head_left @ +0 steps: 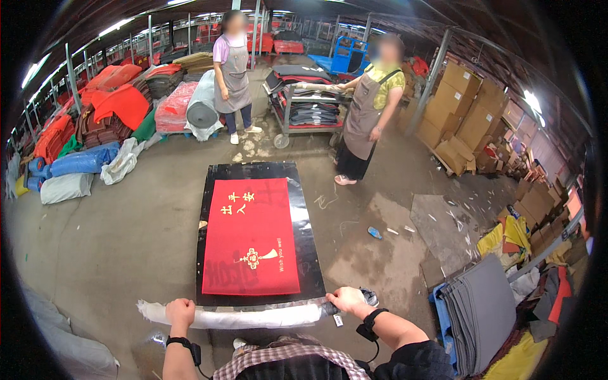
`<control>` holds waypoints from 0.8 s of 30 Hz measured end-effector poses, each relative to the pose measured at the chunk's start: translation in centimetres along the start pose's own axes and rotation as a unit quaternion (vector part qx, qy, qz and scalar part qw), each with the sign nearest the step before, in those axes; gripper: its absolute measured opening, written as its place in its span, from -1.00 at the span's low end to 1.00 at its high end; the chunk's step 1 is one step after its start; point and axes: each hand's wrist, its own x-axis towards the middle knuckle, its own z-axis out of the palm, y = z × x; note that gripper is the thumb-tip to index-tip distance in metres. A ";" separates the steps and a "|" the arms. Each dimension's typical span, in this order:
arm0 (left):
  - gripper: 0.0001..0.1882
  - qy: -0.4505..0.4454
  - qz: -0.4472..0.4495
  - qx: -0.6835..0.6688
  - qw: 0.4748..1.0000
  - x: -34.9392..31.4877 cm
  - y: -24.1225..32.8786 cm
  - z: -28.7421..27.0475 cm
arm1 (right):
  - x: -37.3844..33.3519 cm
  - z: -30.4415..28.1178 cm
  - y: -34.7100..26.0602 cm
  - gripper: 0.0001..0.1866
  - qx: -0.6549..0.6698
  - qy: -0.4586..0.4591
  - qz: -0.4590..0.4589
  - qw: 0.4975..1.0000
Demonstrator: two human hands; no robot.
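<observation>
A long roll wrapped in white plastic (253, 316) lies across the near edge of a black board (310, 253). My left hand (181, 311) is closed around the roll near its left end, where loose film sticks out. At the roll's dark right end, my right hand (347, 299) is closed too, beside the board's near corner; its fingertips are partly hidden. Flat on the board, just beyond the roll, lies a red mat (259, 221) with yellow characters and a tassel ornament. Darker marks show on the mat's red surface.
Ahead, two people in aprons stand, one (234, 69) near a grey roll (202, 107), the other (373, 104) touching a cart (310, 120) stacked with mats. Grey sheets (478, 316) stand at my right. A blue scrap (375, 233) lies on the floor. Cardboard boxes (453, 95) rise at far right.
</observation>
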 end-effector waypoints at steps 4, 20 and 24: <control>-0.75 0.003 0.005 0.003 1.000 0.0 -0.1 0.1 | -0.2 -0.3 -0.4 -0.51 -0.002 -0.007 -0.001 1.000; -0.74 0.013 0.012 0.007 1.000 0.2 0.1 0.4 | 1.0 0.5 0.1 -0.54 -0.013 0.012 -0.014 1.000; -0.72 0.002 -0.011 -0.006 1.000 -1.0 -0.8 0.1 | -1.3 3.3 0.7 -0.49 -0.018 -0.010 -0.010 1.000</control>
